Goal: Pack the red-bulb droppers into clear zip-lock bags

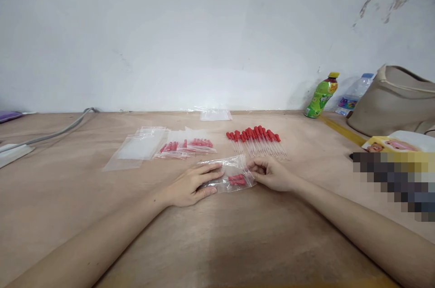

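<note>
A clear plastic zip bag (222, 186) lies flat on the wooden table in front of me, with a few red-bulbed droppers (237, 180) inside. My left hand (195, 183) rests on the bag's left part, its fingers stretched out and spread. At the bag's right end, my right hand (272, 173) pinches the edge between thumb and fingers. Behind the bag and to the right, several loose droppers (254, 136) lie in a row, red bulbs pointing away from me. To the left are filled bags (185, 145) with red bulbs showing through.
Flat clear bags (141, 145) are fanned out at the left, and more bags (215, 114) lie by the wall. A green drink bottle (321, 97), a water bottle (355, 95) and a beige handbag (390, 97) stand at the right. A grey cable (68, 128) crosses the left side.
</note>
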`<action>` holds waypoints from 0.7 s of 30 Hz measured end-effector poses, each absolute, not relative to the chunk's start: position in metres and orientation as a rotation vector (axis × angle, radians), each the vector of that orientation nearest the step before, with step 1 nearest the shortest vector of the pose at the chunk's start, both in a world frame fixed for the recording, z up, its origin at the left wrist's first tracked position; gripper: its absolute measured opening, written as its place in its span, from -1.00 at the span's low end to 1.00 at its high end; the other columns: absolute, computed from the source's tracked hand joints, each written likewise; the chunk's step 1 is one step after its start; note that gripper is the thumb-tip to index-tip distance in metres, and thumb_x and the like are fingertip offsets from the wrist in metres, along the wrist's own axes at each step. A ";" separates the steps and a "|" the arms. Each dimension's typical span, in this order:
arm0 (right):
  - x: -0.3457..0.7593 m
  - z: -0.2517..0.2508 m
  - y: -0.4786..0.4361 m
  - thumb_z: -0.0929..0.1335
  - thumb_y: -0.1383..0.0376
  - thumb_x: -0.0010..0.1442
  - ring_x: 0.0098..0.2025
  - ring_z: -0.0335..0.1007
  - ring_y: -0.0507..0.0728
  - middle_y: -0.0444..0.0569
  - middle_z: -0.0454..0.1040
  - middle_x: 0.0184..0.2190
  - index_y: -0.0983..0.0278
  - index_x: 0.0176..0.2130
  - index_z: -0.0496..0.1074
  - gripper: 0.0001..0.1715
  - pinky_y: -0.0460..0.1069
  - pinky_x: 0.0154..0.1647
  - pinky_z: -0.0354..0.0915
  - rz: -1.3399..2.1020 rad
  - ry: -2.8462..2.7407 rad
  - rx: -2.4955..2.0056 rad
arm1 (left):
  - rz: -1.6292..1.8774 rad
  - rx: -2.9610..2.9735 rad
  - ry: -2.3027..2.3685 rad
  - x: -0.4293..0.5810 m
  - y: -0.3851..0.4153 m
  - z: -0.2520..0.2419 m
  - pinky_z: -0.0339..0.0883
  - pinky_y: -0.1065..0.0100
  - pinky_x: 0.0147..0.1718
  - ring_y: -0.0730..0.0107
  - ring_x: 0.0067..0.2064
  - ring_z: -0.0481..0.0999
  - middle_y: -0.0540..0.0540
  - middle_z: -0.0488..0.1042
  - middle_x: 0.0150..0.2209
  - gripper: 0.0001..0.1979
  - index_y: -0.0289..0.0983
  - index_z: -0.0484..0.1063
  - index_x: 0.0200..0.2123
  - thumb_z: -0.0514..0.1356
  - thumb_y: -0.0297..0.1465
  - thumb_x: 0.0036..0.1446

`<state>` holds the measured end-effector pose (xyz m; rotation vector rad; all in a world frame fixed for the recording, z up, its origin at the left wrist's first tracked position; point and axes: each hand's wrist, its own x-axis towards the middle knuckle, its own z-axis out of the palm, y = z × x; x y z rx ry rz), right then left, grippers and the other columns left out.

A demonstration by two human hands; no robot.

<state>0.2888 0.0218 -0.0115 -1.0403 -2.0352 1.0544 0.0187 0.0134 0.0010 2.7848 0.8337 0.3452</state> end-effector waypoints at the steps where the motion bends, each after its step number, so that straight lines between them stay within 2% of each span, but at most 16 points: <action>1: 0.291 -0.012 0.025 0.31 0.16 0.02 -0.60 0.14 -0.05 -0.15 0.32 -0.62 0.31 -0.38 0.41 -0.74 -0.13 -0.60 0.06 0.958 -2.037 -1.093 | 0.341 2.786 0.833 0.019 0.013 0.001 -0.01 0.13 0.13 0.21 0.19 0.07 -0.07 0.03 0.22 -0.57 -0.13 0.08 0.17 -0.03 -0.26 0.24; 5: 0.304 -0.005 0.048 0.28 0.19 0.04 -0.56 0.19 -0.01 -0.12 0.40 -0.56 0.26 -0.42 0.44 -0.79 -0.10 -0.53 0.10 0.353 -1.976 -1.356 | 0.307 2.762 0.848 0.018 0.014 0.004 -0.02 0.14 0.13 0.23 0.20 0.05 -0.04 0.02 0.22 -0.61 -0.11 0.12 0.15 -0.08 -0.27 0.27; 9: 0.308 0.010 0.084 0.25 0.18 0.07 -0.32 0.29 0.09 -0.03 0.44 -0.34 0.22 -0.32 0.48 -0.73 -0.04 -0.33 0.15 -0.061 -1.972 -1.568 | 0.288 2.745 0.863 0.018 0.014 0.004 -0.03 0.17 0.14 0.28 0.21 0.02 -0.01 0.01 0.22 -0.64 -0.10 0.18 0.12 -0.12 -0.28 0.29; 12: 0.300 0.016 0.107 0.24 0.10 0.09 -0.10 0.21 0.20 0.06 0.38 -0.16 0.23 -0.18 0.46 -0.61 0.04 -0.17 0.12 -0.213 -2.018 -1.675 | 0.313 2.779 0.842 0.019 0.013 0.002 -0.02 0.18 0.13 0.27 0.21 0.04 -0.05 0.01 0.22 -0.64 -0.12 0.20 0.10 -0.07 -0.26 0.26; 15: 0.288 0.016 0.121 0.22 0.03 0.08 -0.02 0.11 0.27 0.09 0.31 -0.06 0.23 -0.16 0.45 -0.54 0.14 -0.09 0.05 -0.296 -2.040 -1.784 | 0.318 2.820 0.832 0.019 0.013 0.001 -0.03 0.18 0.13 0.26 0.21 0.05 -0.08 0.02 0.22 -0.60 -0.15 0.15 0.14 -0.04 -0.25 0.25; 21: 0.274 0.014 0.134 0.24 0.21 0.08 -0.04 0.13 0.26 0.11 0.37 -0.16 0.26 -0.32 0.48 -0.71 0.15 -0.12 0.04 -0.256 -1.999 -1.881 | 0.293 2.887 0.833 0.019 0.013 0.001 -0.03 0.12 0.13 0.24 0.21 0.03 -0.05 -0.01 0.23 -0.60 -0.10 0.08 0.16 -0.07 -0.28 0.26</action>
